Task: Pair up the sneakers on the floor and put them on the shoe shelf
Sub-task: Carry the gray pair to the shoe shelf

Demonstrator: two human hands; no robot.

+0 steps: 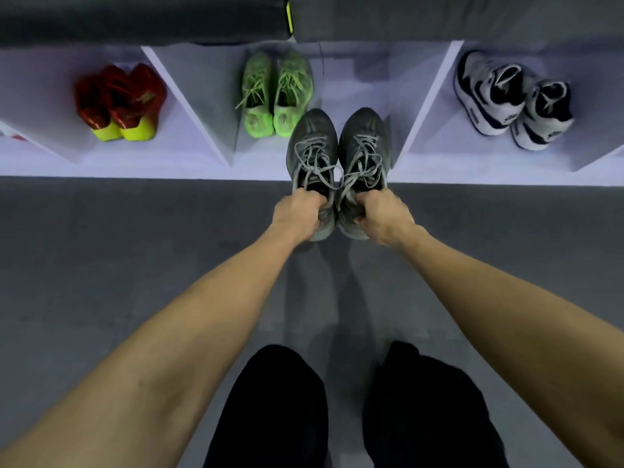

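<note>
I hold two grey sneakers side by side, toes pointing at the white shoe shelf (202, 163). My left hand (297, 214) grips the heel opening of the left grey sneaker (312, 143). My right hand (381, 216) grips the heel opening of the right grey sneaker (364, 140). Their toes reach over the shelf's front edge, in the middle compartment, right of a green pair (275, 92). Whether the soles touch the shelf I cannot tell.
A red pair with yellow heels (121, 103) sits in the left compartment, a white and navy pair (513, 99) in the right one. White dividers (429, 103) separate the compartments. Grey floor (135, 238) lies in front, my black trouser legs (277, 410) below.
</note>
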